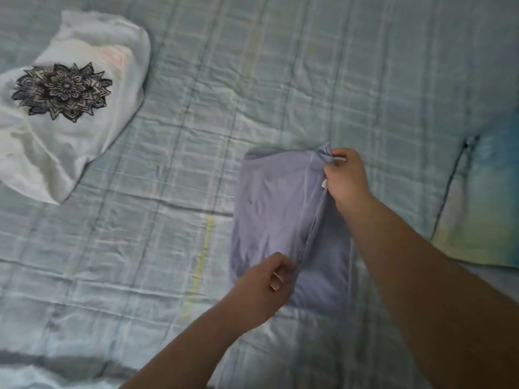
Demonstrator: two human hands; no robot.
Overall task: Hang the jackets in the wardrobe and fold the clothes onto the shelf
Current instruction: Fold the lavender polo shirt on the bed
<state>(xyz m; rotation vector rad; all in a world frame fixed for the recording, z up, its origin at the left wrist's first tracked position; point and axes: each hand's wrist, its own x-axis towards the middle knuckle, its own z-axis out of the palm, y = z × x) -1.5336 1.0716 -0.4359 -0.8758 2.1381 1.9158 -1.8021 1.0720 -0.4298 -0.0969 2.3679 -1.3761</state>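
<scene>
On the bed (280,66), the lavender garment (278,209) lies lengthwise away from the person, right hand (346,176) pinching its far corner, left hand (265,284) pinching the near fold edge.

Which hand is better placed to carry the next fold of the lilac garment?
Probably the right hand: it pinches the lilac garment's far corner and can sweep it over. The left hand grips the near edge, suited to anchoring.

Home bedroom; quilted plaid bedspread (280,80)
</scene>
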